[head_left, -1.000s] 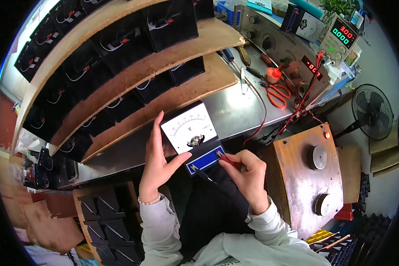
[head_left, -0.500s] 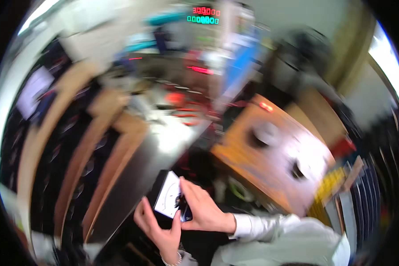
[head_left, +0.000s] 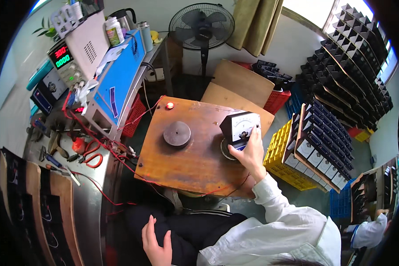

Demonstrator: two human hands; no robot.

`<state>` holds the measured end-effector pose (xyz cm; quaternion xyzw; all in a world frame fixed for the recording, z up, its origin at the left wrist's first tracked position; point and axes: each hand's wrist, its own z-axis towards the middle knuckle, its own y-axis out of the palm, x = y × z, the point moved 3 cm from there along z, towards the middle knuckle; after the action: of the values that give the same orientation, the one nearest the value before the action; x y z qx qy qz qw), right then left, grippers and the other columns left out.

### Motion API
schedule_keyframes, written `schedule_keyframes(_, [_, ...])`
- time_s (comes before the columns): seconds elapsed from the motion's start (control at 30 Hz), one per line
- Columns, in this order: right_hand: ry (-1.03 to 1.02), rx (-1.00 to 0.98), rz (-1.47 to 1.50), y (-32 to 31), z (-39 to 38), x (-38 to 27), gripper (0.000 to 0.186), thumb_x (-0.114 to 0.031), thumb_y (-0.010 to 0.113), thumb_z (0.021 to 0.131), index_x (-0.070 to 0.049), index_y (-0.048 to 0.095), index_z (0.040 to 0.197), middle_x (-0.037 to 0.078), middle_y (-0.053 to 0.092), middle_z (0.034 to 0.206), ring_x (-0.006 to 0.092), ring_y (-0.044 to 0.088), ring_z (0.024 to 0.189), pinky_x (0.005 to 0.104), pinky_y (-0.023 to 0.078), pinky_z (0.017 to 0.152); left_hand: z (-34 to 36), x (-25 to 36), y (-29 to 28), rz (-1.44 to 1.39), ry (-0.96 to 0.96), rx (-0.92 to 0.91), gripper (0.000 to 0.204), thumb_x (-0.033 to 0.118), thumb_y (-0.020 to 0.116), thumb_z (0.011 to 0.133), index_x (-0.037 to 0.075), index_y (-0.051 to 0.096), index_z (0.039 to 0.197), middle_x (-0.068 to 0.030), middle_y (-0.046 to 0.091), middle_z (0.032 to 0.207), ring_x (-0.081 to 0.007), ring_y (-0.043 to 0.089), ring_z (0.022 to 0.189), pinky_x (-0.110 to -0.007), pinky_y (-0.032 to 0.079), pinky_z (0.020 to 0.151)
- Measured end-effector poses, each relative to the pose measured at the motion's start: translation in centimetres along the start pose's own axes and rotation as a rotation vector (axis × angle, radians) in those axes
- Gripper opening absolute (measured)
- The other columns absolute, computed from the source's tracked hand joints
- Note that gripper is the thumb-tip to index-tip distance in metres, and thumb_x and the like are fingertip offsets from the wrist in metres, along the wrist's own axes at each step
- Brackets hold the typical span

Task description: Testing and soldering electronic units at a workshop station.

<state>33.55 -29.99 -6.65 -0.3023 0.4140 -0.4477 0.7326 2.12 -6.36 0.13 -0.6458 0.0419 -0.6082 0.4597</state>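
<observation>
My right hand (head_left: 251,151) grips a black analog panel meter (head_left: 244,126) with a white dial, its thumb low on the front and fingers along the right side. The meter stands over a round disc (head_left: 226,149) at the right of a wooden-topped box (head_left: 199,170); the meter and hand partly hide that disc. Whether the meter rests on the disc I cannot tell. Left of it sits a grey metal disc (head_left: 176,134) with a small centre hole. My left hand (head_left: 156,244) hovers over my dark-clothed lap, fingers apart and holding nothing.
A red lamp (head_left: 170,105) glows on the box's far edge. The left bench holds a power supply (head_left: 71,66), a blue instrument (head_left: 119,80), red-handled pliers (head_left: 92,155) and red wires. A yellow crate (head_left: 279,159) with stacked meters stands right. A fan (head_left: 202,29) stands behind; another person (head_left: 369,231) is far right.
My view has swung to the right. The meter, held between both hands, is now in my right hand alone over the box's right disc. My left hand has let go and dropped to my lap.
</observation>
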Motion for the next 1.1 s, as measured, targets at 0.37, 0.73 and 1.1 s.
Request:
schedule_keyframes(0.37, [0.146, -0.114, 0.049, -0.4, 0.2, -1.4, 0.11, -0.042, 0.086, 0.061, 0.014, 0.033, 0.14, 0.028, 0.049, 0.13, 0.0407, 0.052, 0.116, 0.047, 0.046, 0.096, -1.2, 0.0, 2.2, -0.015, -0.092, -0.262, 0.045, 0.01, 0.068, 0.091, 0.003, 0.056, 0.134, -0.0193, 0.063, 0.12, -0.0356, 0.06, 0.112, -0.039, 0.047, 0.098])
schedule_keyframes(0.73, [0.145, -0.104, -0.036, 0.9, 0.9, -2.1, 0.112, -0.044, 0.086, 0.061, 0.011, 0.033, 0.142, 0.024, 0.047, 0.134, 0.038, 0.052, 0.112, 0.0483, 0.047, 0.088, -1.0, -0.4, 2.2, 0.05, -0.091, -0.272, 0.045, 0.008, 0.067, 0.091, 0.003, 0.056, 0.134, -0.02, 0.062, 0.12, -0.0355, 0.06, 0.112, -0.038, 0.047, 0.098])
schedule_keyframes(1.1, [0.122, -0.099, -0.064, 0.8, 1.3, -2.1, 0.11, -0.044, 0.086, 0.061, 0.012, 0.033, 0.141, 0.025, 0.048, 0.133, 0.0388, 0.051, 0.117, 0.0471, 0.047, 0.092, -1.8, -1.2, 2.5, 0.02, -0.153, -0.338, 0.045, 0.012, 0.066, 0.093, 0.002, 0.055, 0.135, -0.0211, 0.061, 0.121, -0.0369, 0.059, 0.113, -0.039, 0.046, 0.099])
